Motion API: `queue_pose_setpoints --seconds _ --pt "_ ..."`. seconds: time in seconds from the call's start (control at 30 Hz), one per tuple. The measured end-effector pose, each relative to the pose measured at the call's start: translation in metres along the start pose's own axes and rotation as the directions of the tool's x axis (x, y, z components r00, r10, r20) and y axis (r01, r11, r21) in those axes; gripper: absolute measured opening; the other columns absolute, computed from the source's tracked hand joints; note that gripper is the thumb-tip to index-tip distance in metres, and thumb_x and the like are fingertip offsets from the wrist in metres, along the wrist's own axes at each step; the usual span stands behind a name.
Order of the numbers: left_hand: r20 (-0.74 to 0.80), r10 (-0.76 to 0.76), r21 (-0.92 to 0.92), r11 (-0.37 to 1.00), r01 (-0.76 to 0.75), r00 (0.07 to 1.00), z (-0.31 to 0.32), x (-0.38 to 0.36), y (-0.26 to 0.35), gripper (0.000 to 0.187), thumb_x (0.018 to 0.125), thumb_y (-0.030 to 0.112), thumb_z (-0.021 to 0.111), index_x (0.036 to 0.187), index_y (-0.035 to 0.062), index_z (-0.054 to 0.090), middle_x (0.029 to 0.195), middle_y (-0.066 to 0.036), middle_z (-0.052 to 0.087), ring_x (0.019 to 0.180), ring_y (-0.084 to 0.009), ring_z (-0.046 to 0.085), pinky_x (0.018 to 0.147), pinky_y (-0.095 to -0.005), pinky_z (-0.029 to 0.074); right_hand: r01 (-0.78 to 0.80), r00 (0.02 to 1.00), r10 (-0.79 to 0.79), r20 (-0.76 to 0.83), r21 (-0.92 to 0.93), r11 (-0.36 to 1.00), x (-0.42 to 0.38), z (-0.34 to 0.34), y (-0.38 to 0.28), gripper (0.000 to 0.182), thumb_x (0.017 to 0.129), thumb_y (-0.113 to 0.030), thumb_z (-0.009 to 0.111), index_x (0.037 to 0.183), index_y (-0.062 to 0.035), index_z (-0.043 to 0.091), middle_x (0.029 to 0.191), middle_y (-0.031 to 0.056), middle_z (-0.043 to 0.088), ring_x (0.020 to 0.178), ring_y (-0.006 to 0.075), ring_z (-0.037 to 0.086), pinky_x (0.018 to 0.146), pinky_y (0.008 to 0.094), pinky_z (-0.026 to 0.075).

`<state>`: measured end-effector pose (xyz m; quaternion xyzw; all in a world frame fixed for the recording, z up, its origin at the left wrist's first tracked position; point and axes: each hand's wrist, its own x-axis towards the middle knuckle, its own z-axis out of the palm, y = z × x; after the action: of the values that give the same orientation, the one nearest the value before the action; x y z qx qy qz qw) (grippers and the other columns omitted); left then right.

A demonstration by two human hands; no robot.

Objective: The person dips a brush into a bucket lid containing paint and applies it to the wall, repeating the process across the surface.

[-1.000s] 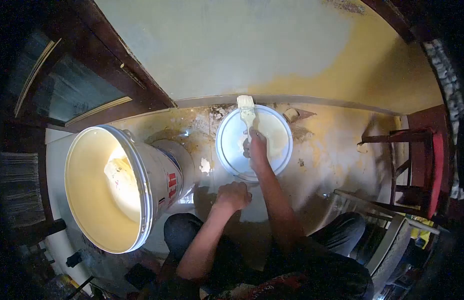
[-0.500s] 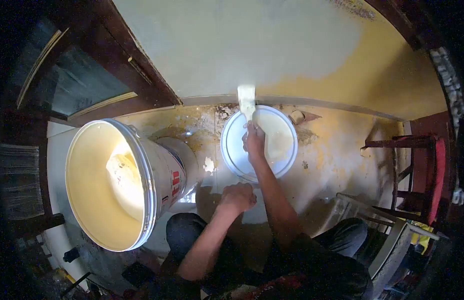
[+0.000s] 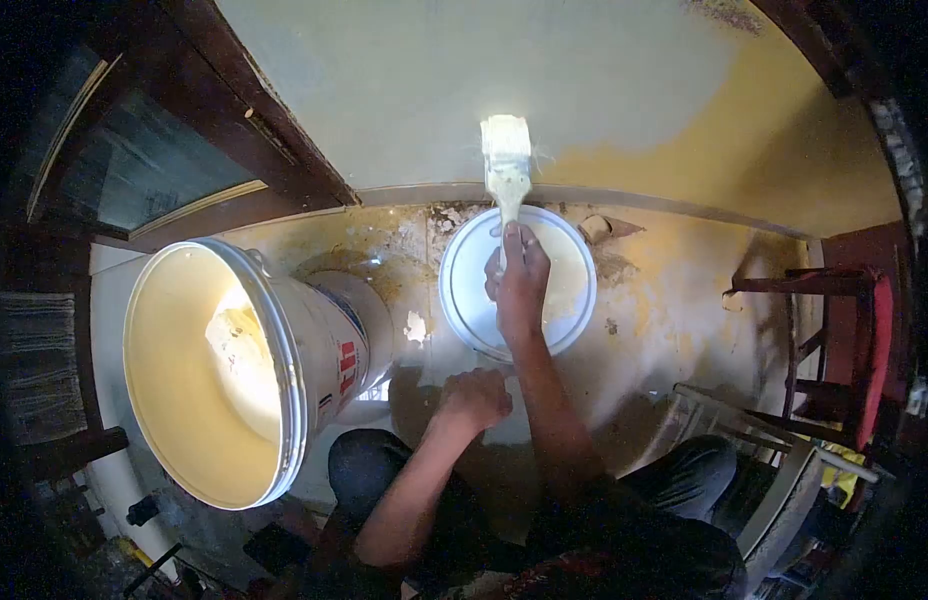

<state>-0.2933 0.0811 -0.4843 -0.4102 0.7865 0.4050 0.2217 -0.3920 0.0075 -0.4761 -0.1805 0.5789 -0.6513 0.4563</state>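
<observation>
My right hand (image 3: 522, 275) is wrapped round the handle of a flat paintbrush (image 3: 510, 165). The brush points away from me, its pale, wet-looking bristles up against the wall (image 3: 424, 100). Below that hand lies a round white lid (image 3: 469, 290) on the floor, with a cream smear on its right half. My left hand (image 3: 474, 400) is curled into a fist near my left knee, in front of the lid, and nothing shows in it. To the left a large paint bucket (image 3: 174, 400) leans with its mouth toward me, cream-coated inside, a bright patch within.
Dark wooden door panels (image 3: 174, 150) stand at the left beyond the bucket. A chair with a red covering (image 3: 879, 350) is at the right, and a grey metal frame (image 3: 784, 490) lies nearer me. The floor (image 3: 674, 300) is stained and patchy. The wall is part whitish, part yellow.
My right hand has turned the brush and moved it upward, so its bristles reach higher on the wall and its broad face shows. My left hand has barely moved.
</observation>
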Motion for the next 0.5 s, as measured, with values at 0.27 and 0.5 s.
queue_pose_setpoints --seconds 0.27,0.5 --pt "0.093 -0.029 0.021 0.999 0.027 0.995 -0.003 -0.003 -0.002 0.033 0.078 0.027 0.045 0.095 0.0022 0.058 0.094 -0.020 0.060 0.089 -0.0362 0.058 0.077 -0.0457 0.046 -0.082 0.997 0.080 -0.018 -0.239 0.967 0.035 -0.019 0.116 0.026 0.088 -0.028 0.044 0.076 -0.0062 0.051 0.050 -0.0028 0.036 0.038 0.0055 0.032 0.034 0.0219 0.025" --pt "0.130 -0.047 0.018 0.999 0.045 0.990 -0.009 -0.009 -0.006 0.033 0.078 0.027 0.044 0.095 0.0027 0.058 0.091 -0.020 0.061 0.087 -0.0369 0.059 0.077 -0.0463 0.046 -0.079 0.994 0.062 -0.088 -0.207 0.975 0.036 -0.012 0.124 0.025 0.088 -0.027 0.046 0.075 -0.0052 0.052 0.051 -0.0022 0.037 0.039 0.0064 0.034 0.036 0.0219 0.026"
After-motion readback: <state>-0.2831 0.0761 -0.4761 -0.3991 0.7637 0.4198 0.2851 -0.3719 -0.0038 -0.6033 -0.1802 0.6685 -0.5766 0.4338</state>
